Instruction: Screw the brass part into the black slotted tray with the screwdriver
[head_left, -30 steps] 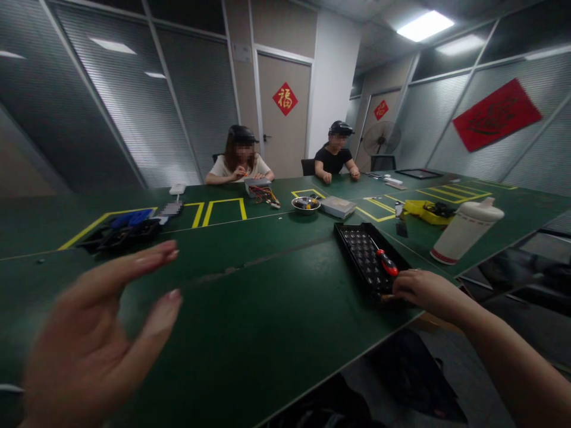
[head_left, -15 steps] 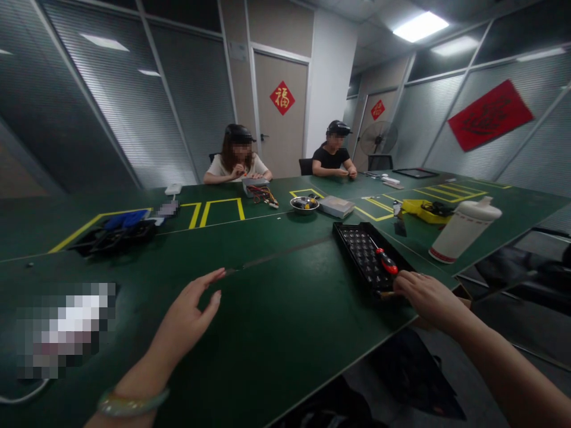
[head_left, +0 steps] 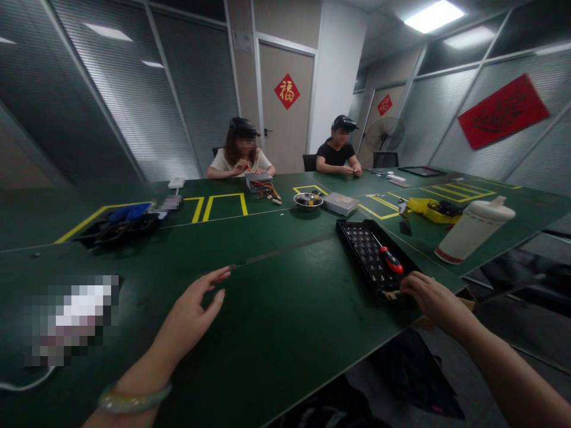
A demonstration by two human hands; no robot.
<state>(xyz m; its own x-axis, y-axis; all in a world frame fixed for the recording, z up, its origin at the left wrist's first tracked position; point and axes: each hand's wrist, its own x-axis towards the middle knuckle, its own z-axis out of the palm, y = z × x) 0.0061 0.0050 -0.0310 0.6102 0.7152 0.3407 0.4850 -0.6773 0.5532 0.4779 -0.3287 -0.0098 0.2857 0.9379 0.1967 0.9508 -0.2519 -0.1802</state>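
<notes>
My right hand (head_left: 430, 297) is at the near right corner of a long black tray (head_left: 339, 230), its fingers curled in together. Whatever they may hold is hidden. Beside the fingertips, a small pale item (head_left: 392, 295) lies at the tray's near end, too blurred to name. Inside the tray are rows of small dark pieces, and a red and black screwdriver (head_left: 391, 260) rests along its right side. My left hand (head_left: 191, 312) hovers over or rests on the green table (head_left: 285, 333), fingers stretched and thumb apart, holding nothing. A bangle circles the left wrist.
A white tumbler (head_left: 475, 232) and a yellow tray (head_left: 430, 211) stand to the right. Farther back are a metal bowl (head_left: 307, 203), a grey box (head_left: 341, 204) and a wired metal unit (head_left: 259, 183). Black-and-blue items (head_left: 120, 223) lie left. Two people sit opposite.
My right hand has drawn back slightly to the right along the tray's near end, exposing more of the small pale item. The view has shifted a little; my left hand keeps its pose.
</notes>
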